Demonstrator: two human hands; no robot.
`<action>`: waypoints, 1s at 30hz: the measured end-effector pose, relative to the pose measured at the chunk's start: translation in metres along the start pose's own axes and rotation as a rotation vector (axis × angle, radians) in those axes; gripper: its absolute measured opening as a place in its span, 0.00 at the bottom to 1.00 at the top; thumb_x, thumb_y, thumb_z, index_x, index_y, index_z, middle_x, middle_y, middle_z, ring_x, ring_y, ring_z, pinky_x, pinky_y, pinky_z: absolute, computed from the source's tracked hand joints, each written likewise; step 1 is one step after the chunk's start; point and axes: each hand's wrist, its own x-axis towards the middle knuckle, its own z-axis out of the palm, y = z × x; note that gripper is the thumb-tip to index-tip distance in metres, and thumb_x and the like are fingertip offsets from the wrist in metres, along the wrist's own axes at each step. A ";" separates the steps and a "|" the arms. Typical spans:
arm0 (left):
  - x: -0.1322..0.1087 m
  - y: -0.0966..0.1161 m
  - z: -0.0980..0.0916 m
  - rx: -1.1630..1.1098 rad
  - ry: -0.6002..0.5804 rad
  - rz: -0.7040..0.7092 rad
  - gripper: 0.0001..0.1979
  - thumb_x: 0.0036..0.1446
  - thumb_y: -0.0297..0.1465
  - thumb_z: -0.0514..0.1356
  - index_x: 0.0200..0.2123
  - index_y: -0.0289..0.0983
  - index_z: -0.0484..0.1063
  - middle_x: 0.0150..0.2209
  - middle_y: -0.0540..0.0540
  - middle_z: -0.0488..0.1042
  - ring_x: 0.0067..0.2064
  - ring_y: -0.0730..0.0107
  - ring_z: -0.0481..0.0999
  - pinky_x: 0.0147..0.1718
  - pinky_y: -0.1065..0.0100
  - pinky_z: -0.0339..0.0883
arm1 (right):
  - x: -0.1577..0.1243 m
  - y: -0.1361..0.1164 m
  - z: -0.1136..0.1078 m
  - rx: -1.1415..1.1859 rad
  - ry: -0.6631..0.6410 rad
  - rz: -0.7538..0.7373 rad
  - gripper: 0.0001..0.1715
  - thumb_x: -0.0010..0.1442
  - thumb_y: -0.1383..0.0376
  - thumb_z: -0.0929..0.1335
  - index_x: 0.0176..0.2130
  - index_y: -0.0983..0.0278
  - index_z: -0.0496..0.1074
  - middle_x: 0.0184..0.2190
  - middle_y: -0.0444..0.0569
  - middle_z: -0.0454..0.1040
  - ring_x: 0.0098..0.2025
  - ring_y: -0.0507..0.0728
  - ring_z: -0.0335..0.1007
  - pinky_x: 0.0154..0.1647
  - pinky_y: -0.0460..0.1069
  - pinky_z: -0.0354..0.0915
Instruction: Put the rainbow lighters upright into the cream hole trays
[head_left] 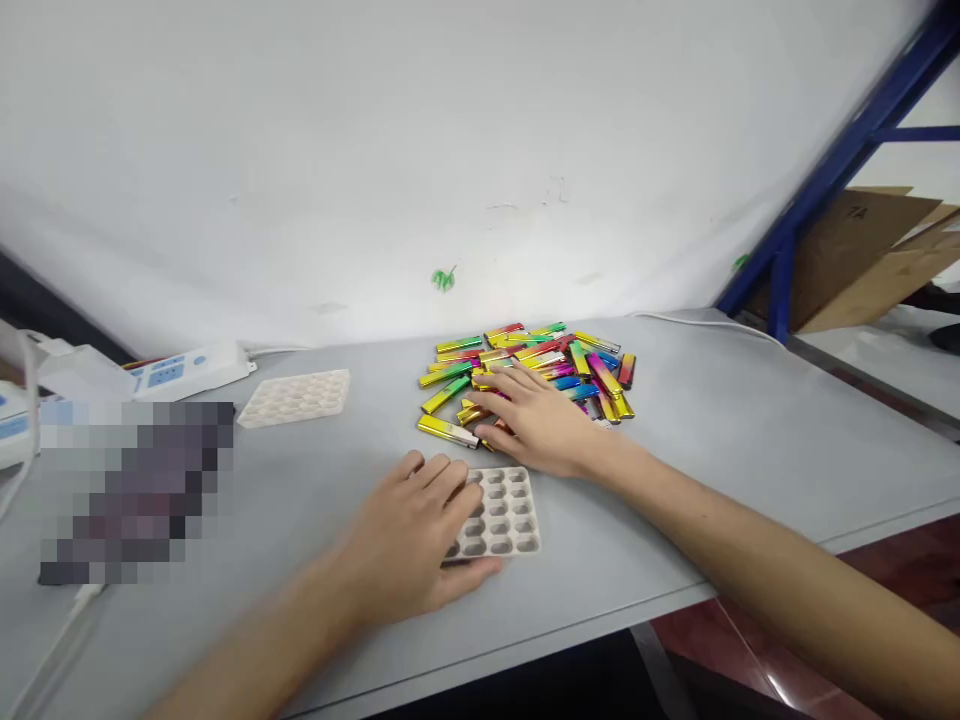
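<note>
Pile of lighters: heaped on the desk near the wall, beyond the tray and partly under the right hand; long axes pointing many ways.
Right hand: palm down over the near side of the pile, fingers loosely spread toward the left, thumb apart from them; grip on any lighter beneath hidden, so impossible to tell.
Left hand: grasping the tray, fingers curled over the top of its left part, thumb along the near edge.
Tray: lying on the near side of the pile, rounded hollows upward; far edge just short of the right hand; left part covered, so full length not visible.
Yellow-and-silver lighter: at the near left edge of the pile, silver end close by the right thumb; long axis slanting from far left to near right, toward the tray's far side.
Yellow-and-green lighter: just beyond, slanting the opposite way, green end farther off.
Nearer hand: the right for both; left also near the yellow-and-silver lighter, but occupied with the tray.
Second tray: well apart to the left, near the power strip.
</note>
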 end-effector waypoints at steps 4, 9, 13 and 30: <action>0.010 -0.004 0.005 0.008 0.002 -0.040 0.20 0.62 0.48 0.60 0.40 0.36 0.74 0.41 0.40 0.75 0.42 0.54 0.74 0.43 0.54 0.66 | -0.014 0.016 -0.008 0.051 0.020 0.053 0.30 0.71 0.48 0.62 0.60 0.63 0.73 0.62 0.54 0.72 0.67 0.66 0.60 0.70 0.64 0.55; 0.016 -0.008 0.011 0.018 0.019 -0.119 0.23 0.61 0.49 0.60 0.45 0.35 0.72 0.55 0.34 0.72 0.55 0.45 0.71 0.50 0.48 0.66 | -0.021 0.022 -0.004 0.005 -0.048 0.083 0.38 0.69 0.43 0.62 0.66 0.64 0.68 0.67 0.57 0.65 0.71 0.70 0.54 0.73 0.68 0.49; 0.017 -0.010 0.013 -0.007 -0.017 -0.167 0.28 0.60 0.51 0.61 0.53 0.36 0.70 0.57 0.35 0.72 0.57 0.44 0.71 0.53 0.47 0.65 | -0.018 0.024 0.001 -0.023 -0.015 0.082 0.33 0.70 0.48 0.62 0.63 0.64 0.70 0.64 0.57 0.69 0.69 0.68 0.57 0.72 0.66 0.51; 0.016 -0.030 0.012 -0.073 -0.130 -0.245 0.32 0.62 0.51 0.58 0.62 0.39 0.67 0.63 0.37 0.69 0.63 0.44 0.68 0.59 0.44 0.65 | -0.011 0.035 0.007 0.027 0.015 0.122 0.30 0.71 0.50 0.63 0.61 0.64 0.73 0.63 0.54 0.70 0.70 0.67 0.56 0.71 0.63 0.56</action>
